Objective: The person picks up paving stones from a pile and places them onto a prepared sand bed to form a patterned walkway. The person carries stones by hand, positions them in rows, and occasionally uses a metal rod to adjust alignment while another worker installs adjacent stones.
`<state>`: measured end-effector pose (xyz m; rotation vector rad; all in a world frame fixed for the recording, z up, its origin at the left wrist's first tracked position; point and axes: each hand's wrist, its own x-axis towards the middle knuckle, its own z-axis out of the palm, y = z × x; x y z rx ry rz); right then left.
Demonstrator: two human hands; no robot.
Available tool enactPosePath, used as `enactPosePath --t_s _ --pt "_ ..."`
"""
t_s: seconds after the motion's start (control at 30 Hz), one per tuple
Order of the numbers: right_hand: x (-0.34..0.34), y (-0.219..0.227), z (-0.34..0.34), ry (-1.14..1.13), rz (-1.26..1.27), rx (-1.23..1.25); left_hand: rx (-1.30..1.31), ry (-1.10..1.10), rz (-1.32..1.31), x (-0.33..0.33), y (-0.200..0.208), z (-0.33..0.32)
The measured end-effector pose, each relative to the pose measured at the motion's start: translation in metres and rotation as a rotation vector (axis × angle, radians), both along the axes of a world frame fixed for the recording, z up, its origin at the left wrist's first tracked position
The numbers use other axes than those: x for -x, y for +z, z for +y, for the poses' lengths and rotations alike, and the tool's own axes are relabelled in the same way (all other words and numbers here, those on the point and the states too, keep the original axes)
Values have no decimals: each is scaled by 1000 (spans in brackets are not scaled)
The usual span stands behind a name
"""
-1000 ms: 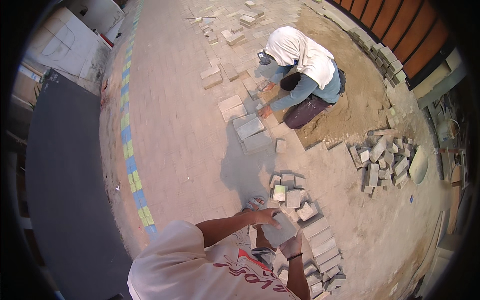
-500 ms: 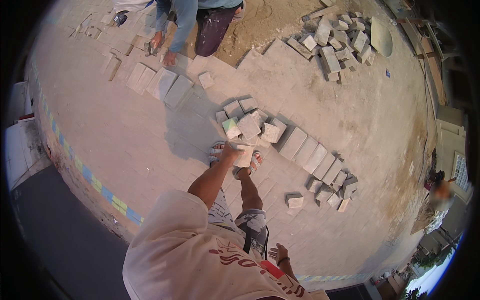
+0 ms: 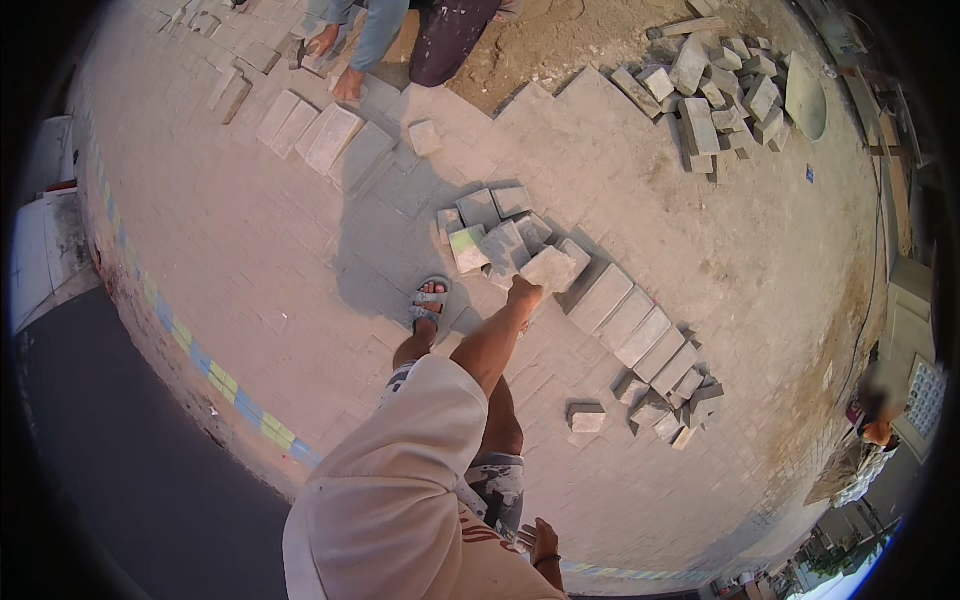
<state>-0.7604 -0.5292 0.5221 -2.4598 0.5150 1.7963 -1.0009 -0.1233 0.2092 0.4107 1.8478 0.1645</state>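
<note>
My left hand (image 3: 522, 293) reaches out from a white sleeve and grips a grey paving block (image 3: 549, 268) by its lower edge. It holds the block just to the right of a loose pile of grey blocks (image 3: 487, 228), one of them with a greenish face. My right hand (image 3: 545, 543), with a dark band on the wrist, hangs low by my side and holds nothing. My sandalled foot (image 3: 430, 301) stands on the paving just left of the pile.
A row of flat slabs (image 3: 632, 326) runs down right to a small heap (image 3: 672, 412) and a single block (image 3: 586, 418). A larger block pile (image 3: 718, 88) lies top right by bare sand. A crouching co-worker (image 3: 400, 30) lays slabs (image 3: 322, 135). A painted kerb (image 3: 222, 384) borders a dark road.
The view has swung, so the pile now sits mid-frame. My right hand has left the block and dropped to my side. My left hand alone keeps the block, beside the pile.
</note>
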Motion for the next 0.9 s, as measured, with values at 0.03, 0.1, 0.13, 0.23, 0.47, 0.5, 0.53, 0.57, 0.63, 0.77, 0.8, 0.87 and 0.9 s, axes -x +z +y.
enactPosePath --t_s 0.03,0.1,0.13,0.23,0.47,0.5,0.53,0.57,0.63,0.77,0.8,0.87,0.9 --pt "-1 0 12 40 -10 -35 -95 -57 -103 5 20 -8" --pt "-4 -4 33 110 -34 -125 -103 -61 -359 33 63 -22" --pt "-1 -6 45 126 -36 -159 -90 -84 -484 51 93 -23" --pt "11 -6 92 223 -22 -244 -330 -289 -191 135 128 -67" --pt "96 -22 189 496 -3 -298 -213 577 -35 414 146 -237" --pt "123 -19 203 566 -25 -279 -209 682 -49 452 148 -264" --pt "163 -2 214 581 -82 -260 -195 772 -71 486 155 -289" --pt "197 2 225 601 -102 -223 -192 881 -58 514 165 -326" --pt "221 -23 228 815 31 -273 -152 1013 -13 566 175 -392" --pt "347 -39 276 1115 261 -313 -64 1223 137 642 224 -498" --pt "403 -22 287 1046 202 -321 -40 1263 148 659 235 -524" --pt "483 -6 314 1090 152 -360 8 1334 146 689 245 -561" --pt "506 -6 331 1089 131 -348 24 1391 79 703 246 -560"
